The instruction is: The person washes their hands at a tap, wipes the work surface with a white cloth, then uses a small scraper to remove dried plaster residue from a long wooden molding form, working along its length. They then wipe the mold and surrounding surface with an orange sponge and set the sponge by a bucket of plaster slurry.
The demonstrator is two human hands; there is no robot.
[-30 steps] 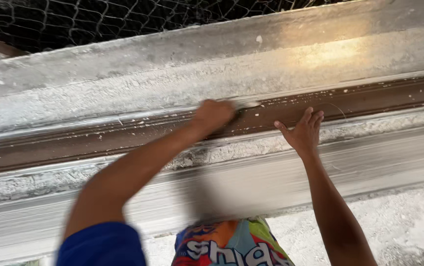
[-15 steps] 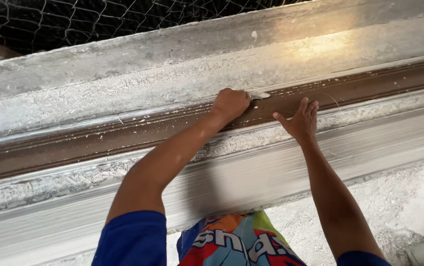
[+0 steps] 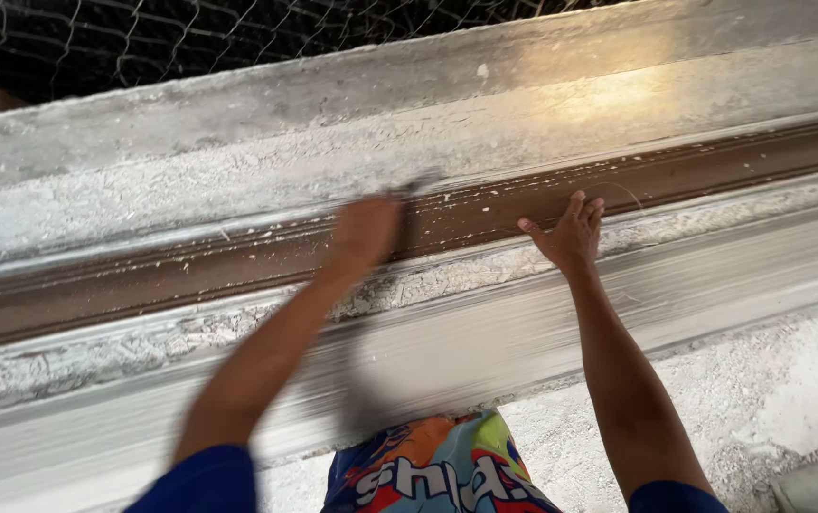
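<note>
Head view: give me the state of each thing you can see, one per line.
Left hand: motion-blurred, closed on a small tool, on the brown strip.
Tool: blurred, kind unclear.
Right hand: open, fingers spread, pressed flat at the strip's lower edge.
Brown strip: speckled with white flecks.
Ledge: coated in white dust.
Wire mesh: stretched above the ledge.

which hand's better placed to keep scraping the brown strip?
Left, probably. The left hand is on the brown strip, gripping a small tool, blurred mid-stroke. The right hand lies open and flat on the strip, holding nothing, so it looks like a brace.
</note>
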